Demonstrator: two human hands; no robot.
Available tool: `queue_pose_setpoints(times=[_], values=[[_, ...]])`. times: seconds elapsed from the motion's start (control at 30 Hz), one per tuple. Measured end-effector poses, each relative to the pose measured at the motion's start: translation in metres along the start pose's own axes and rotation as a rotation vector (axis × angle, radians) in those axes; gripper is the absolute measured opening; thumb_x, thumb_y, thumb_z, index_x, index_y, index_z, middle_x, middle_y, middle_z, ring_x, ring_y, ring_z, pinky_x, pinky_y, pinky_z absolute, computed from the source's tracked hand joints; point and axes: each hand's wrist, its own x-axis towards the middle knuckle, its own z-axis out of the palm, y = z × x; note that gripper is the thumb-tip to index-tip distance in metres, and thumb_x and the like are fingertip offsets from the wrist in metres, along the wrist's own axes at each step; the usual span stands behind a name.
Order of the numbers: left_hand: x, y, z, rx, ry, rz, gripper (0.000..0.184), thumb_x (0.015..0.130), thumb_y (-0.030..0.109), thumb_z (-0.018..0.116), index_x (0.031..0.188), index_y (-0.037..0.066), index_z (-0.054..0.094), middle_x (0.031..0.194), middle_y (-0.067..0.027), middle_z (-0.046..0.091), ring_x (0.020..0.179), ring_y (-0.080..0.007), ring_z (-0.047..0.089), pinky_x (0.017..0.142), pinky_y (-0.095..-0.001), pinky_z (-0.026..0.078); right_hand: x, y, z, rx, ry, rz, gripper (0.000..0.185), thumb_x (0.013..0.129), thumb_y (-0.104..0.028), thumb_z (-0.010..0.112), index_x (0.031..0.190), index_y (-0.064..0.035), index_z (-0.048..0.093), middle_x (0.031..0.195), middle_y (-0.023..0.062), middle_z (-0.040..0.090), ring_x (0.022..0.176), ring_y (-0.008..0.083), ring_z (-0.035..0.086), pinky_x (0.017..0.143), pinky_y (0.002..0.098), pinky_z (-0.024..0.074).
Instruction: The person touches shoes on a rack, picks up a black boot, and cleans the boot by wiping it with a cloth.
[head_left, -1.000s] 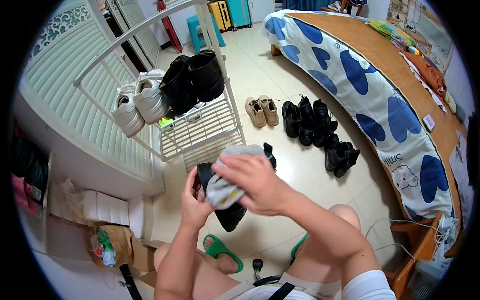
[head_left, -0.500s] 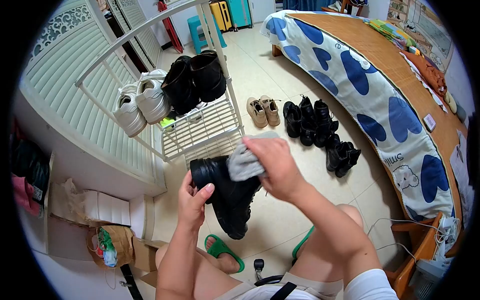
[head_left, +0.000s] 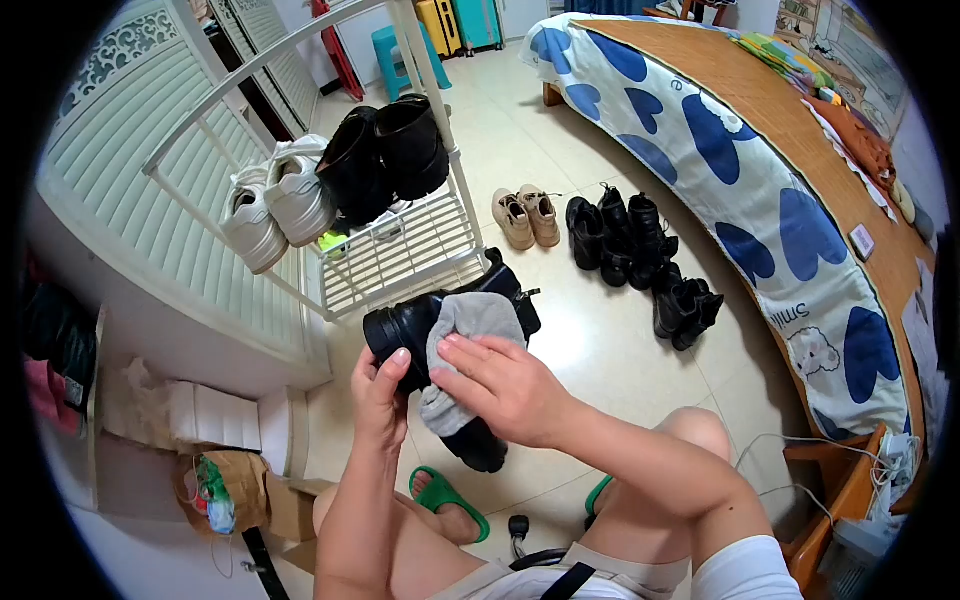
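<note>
A black boot (head_left: pixel 405 325) is held above the floor in front of me, its heel end at the left and its toe pointing down. My left hand (head_left: pixel 380 395) grips it around the heel, thumb on the near side. Under my right hand (head_left: pixel 505 390) lies a grey cloth (head_left: pixel 480 315), pressed against the side of the boot with the fingers laid over it. The cloth covers much of the boot's middle. A zip pull shows at the boot's right edge.
A white shoe rack (head_left: pixel 395 265) carries white sneakers (head_left: pixel 298 195) and black boots (head_left: pixel 410 150). Beige shoes (head_left: pixel 527 217) and several black boots (head_left: pixel 640 240) stand on the floor. The bed (head_left: pixel 690 130) lines the right side; a paper bag (head_left: pixel 225 490) is at lower left.
The boot has turned, bringing its shaft and zip side into view. My right hand has moved down with the cloth, which now lies spread across the boot rather than bunched.
</note>
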Motion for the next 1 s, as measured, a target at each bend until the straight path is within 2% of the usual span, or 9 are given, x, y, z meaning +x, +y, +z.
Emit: queue_pose_setpoints(times=[0.2, 0.33, 0.57, 0.63, 0.7, 0.73, 0.87, 0.9, 1.0], values=[[-0.005, -0.02, 0.004, 0.041, -0.169, 0.023, 0.064, 0.075, 0.025, 0.082, 0.127, 0.001, 0.053, 0.118, -0.0054, 0.061, 0.108, -0.0154, 0.059, 0.096, -0.0293, 0.046, 0.027, 0.024, -0.005, 0.017, 0.083, 0.162, 0.055, 0.07, 0.003, 0.061, 0.124, -0.0016, 0.054, 0.124, 0.0184, 0.06, 0.12, 0.0315, 0.057, 0.101, 0.0449, 0.0433], [-0.003, -0.027, 0.001, 0.06, -0.13, 0.082, 0.057, 0.08, 0.018, 0.077, 0.128, 0.001, 0.052, 0.119, -0.0061, 0.061, 0.108, -0.0159, 0.06, 0.097, -0.0298, 0.047, 0.02, 0.011, 0.001, 0.059, 0.027, 0.209, 0.058, 0.069, 0.0, 0.064, 0.126, -0.0014, 0.053, 0.123, 0.0184, 0.06, 0.119, 0.0327, 0.058, 0.1, 0.0452, 0.0439], [0.016, -0.012, -0.018, -0.236, 0.099, -0.067, 0.04, 0.086, 0.024, 0.069, 0.119, 0.004, 0.057, 0.111, -0.008, 0.065, 0.098, -0.0204, 0.065, 0.09, -0.0352, 0.052, 0.001, -0.017, -0.005, 0.121, -0.063, -0.05, 0.037, 0.083, -0.012, 0.053, 0.118, -0.0001, 0.059, 0.12, 0.0174, 0.062, 0.114, 0.0307, 0.06, 0.097, 0.0419, 0.046], [0.018, -0.003, -0.015, -0.312, 0.113, -0.046, 0.041, 0.087, 0.026, 0.068, 0.122, 0.007, 0.058, 0.116, -0.0063, 0.065, 0.103, -0.0203, 0.064, 0.094, -0.0375, 0.05, 0.0, -0.013, -0.018, 0.182, -0.073, -0.068, 0.037, 0.078, -0.011, 0.059, 0.114, -0.0021, 0.06, 0.113, 0.0158, 0.064, 0.108, 0.0309, 0.061, 0.094, 0.0409, 0.0466], [0.021, -0.001, -0.023, -0.338, 0.098, -0.003, 0.044, 0.091, 0.034, 0.063, 0.125, 0.007, 0.058, 0.127, -0.0067, 0.062, 0.117, -0.0236, 0.058, 0.107, -0.041, 0.042, 0.005, -0.009, -0.041, 0.351, -0.267, 0.177, 0.04, 0.068, -0.008, 0.065, 0.108, -0.0036, 0.06, 0.105, 0.0147, 0.064, 0.103, 0.0319, 0.061, 0.091, 0.04, 0.047], [0.022, 0.004, -0.023, -0.42, 0.04, 0.008, 0.045, 0.091, 0.035, 0.062, 0.127, 0.007, 0.058, 0.129, -0.0075, 0.061, 0.119, -0.0244, 0.057, 0.108, -0.0417, 0.041, 0.002, 0.001, -0.039, 0.404, -0.023, 0.141, 0.043, 0.063, -0.001, 0.064, 0.106, -0.0029, 0.061, 0.103, 0.0155, 0.063, 0.09, 0.035, 0.061, 0.082, 0.0412, 0.05], [0.022, 0.011, -0.028, -0.553, -0.063, 0.042, 0.052, 0.091, 0.039, 0.061, 0.132, 0.008, 0.056, 0.134, -0.0101, 0.059, 0.122, -0.0266, 0.056, 0.11, -0.0437, 0.04, -0.003, 0.044, -0.05, 0.505, 0.128, 0.456, 0.029, 0.075, 0.001, 0.053, 0.103, -0.002, 0.062, 0.103, 0.0098, 0.062, 0.091, 0.0223, 0.061, 0.083, 0.0326, 0.049], [0.021, 0.012, -0.028, -0.563, -0.12, 0.042, 0.052, 0.091, 0.041, 0.061, 0.132, 0.008, 0.056, 0.134, -0.0103, 0.059, 0.121, -0.0269, 0.056, 0.109, -0.0441, 0.041, -0.002, 0.046, -0.06, 0.729, -0.004, 0.809, 0.037, 0.075, -0.001, 0.052, 0.11, -0.0035, 0.062, 0.104, 0.0073, 0.061, 0.094, 0.0165, 0.059, 0.084, 0.0313, 0.0488], [0.02, 0.001, -0.032, -0.573, -0.164, 0.041, 0.054, 0.09, 0.043, 0.061, 0.131, 0.008, 0.057, 0.133, -0.0107, 0.06, 0.121, -0.0276, 0.057, 0.108, -0.0442, 0.042, 0.007, 0.049, -0.064, 0.993, -0.02, 0.933, 0.062, 0.07, -0.002, 0.048, 0.131, -0.008, 0.052, 0.105, 0.0078, 0.06, 0.095, 0.0135, 0.058, 0.086, 0.0297, 0.0482]])
